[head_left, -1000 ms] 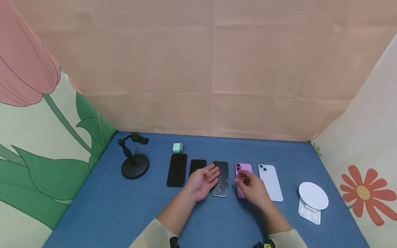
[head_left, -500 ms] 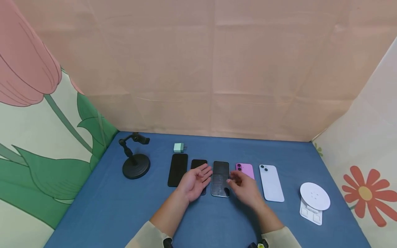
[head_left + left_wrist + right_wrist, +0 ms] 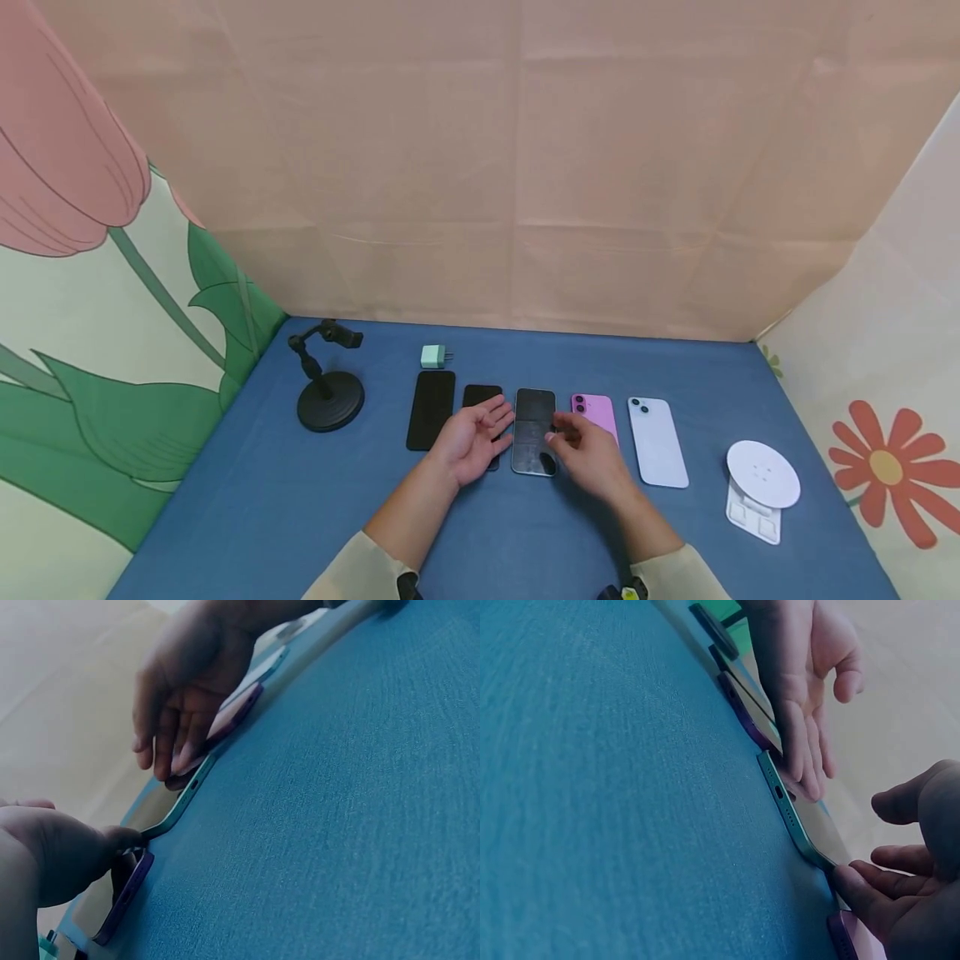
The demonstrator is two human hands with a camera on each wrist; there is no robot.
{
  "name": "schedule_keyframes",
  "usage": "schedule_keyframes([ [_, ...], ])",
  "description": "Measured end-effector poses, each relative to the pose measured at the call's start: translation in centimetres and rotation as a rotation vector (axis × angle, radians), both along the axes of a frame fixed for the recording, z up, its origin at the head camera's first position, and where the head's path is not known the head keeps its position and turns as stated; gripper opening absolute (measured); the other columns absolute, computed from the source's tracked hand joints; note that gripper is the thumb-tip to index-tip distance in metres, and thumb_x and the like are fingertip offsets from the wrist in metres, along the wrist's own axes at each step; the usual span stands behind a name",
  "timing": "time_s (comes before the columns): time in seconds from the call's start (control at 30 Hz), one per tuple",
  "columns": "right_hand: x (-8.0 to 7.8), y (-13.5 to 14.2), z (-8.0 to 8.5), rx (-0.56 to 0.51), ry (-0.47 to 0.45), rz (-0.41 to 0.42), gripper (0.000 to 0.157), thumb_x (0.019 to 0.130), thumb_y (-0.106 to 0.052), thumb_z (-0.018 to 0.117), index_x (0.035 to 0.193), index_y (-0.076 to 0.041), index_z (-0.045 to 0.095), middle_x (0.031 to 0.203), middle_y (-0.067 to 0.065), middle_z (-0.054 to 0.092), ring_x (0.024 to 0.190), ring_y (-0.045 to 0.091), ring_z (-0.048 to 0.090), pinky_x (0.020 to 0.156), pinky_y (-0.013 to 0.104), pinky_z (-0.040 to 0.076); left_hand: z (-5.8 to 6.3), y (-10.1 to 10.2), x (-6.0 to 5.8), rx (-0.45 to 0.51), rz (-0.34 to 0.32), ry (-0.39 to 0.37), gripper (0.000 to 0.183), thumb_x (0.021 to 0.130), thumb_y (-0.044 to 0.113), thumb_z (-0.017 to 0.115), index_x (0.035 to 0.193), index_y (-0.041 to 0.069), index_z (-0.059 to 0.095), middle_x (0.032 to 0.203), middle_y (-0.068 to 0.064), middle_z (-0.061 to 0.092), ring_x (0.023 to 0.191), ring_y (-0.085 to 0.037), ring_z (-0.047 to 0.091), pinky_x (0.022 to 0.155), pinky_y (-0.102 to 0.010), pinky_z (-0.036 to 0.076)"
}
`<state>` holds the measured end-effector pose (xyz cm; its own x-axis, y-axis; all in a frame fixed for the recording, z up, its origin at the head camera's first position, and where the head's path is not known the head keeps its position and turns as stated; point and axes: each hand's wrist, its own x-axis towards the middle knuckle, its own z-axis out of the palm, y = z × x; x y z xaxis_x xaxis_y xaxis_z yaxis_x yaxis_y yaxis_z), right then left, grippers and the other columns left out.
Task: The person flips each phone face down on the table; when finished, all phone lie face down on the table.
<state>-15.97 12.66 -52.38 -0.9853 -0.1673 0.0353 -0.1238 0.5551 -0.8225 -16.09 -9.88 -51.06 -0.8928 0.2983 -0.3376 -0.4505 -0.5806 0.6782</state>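
Five phones lie in a row on a blue cloth. My left hand (image 3: 471, 442), palm up with the fingers extended, overlaps a small black phone (image 3: 482, 394) and covers much of it. Just right of it lies a dark-screened phone (image 3: 533, 433), screen up; the right wrist view shows its pale green edge (image 3: 791, 817). Along that phone's right side is my right hand (image 3: 588, 454), fingers loosely bent, fingertips right at the edge. Neither hand holds anything. Partly hidden behind the right hand, a pink phone (image 3: 597, 410) lies back up.
A larger black phone (image 3: 431, 411) and a mint plug adapter (image 3: 432, 357) lie left of the hands. Farther left stands a black stand (image 3: 330, 402) with a jointed arm. To the right are a white phone (image 3: 658, 442) and a white round-topped stand (image 3: 762, 475).
Both hands have shifted left: the left from the dark-screened phone to the small black one, the right from the pink phone to the dark-screened phone's edge. The phones stay put.
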Motion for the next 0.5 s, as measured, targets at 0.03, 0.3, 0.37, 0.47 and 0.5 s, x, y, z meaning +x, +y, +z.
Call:
schedule_keyframes([
  [0.03,0.02,0.04,0.0,-0.001,0.002,0.001,0.04,0.094,-0.02,0.074,0.13,-0.002,0.069,0.115,0.009,0.074,0.097,0.018,0.07,0.088,0.04,0.059,0.0,0.0,0.0,-0.001,0.001,0.001,0.07,0.095,0.001,0.033,0.163,-0.002,0.017,0.171,-0.022,0.016,0.158,-0.036,0.015,0.125,-0.057,0.012],
  [0.3,0.39,0.21,-0.03,-0.008,-0.01,0.007,0.039,0.097,-0.022,0.072,0.131,-0.004,0.069,0.12,0.008,0.073,0.102,0.02,0.069,0.09,0.041,0.06,-0.06,-0.29,-0.06,0.019,-0.005,0.003,0.067,0.098,0.002,0.033,0.163,-0.003,0.019,0.17,-0.021,0.019,0.157,-0.036,0.018,0.125,-0.056,0.015],
  [0.37,0.42,0.23,-0.01,-0.012,-0.017,0.002,0.04,0.097,-0.023,0.072,0.132,-0.004,0.069,0.12,0.008,0.073,0.102,0.02,0.069,0.091,0.041,0.059,-0.14,-0.38,-0.11,0.031,-0.011,-0.002,0.067,0.098,0.003,0.033,0.163,-0.002,0.019,0.17,-0.021,0.02,0.157,-0.035,0.019,0.125,-0.055,0.016],
  [0.47,0.44,0.27,-0.01,-0.016,-0.029,-0.003,0.039,0.097,-0.024,0.072,0.131,-0.005,0.069,0.12,0.008,0.073,0.102,0.02,0.069,0.091,0.041,0.059,-0.31,-0.53,-0.18,0.052,-0.014,-0.014,0.067,0.098,0.004,0.033,0.163,-0.002,0.02,0.17,-0.02,0.021,0.157,-0.035,0.021,0.125,-0.055,0.017],
  [0.5,0.44,0.29,-0.01,-0.018,-0.034,-0.003,0.039,0.097,-0.024,0.072,0.132,-0.005,0.069,0.12,0.008,0.073,0.102,0.02,0.069,0.09,0.041,0.06,-0.35,-0.57,-0.18,0.056,-0.016,-0.014,0.067,0.098,0.004,0.033,0.163,-0.002,0.02,0.17,-0.02,0.022,0.157,-0.035,0.021,0.125,-0.055,0.017],
])
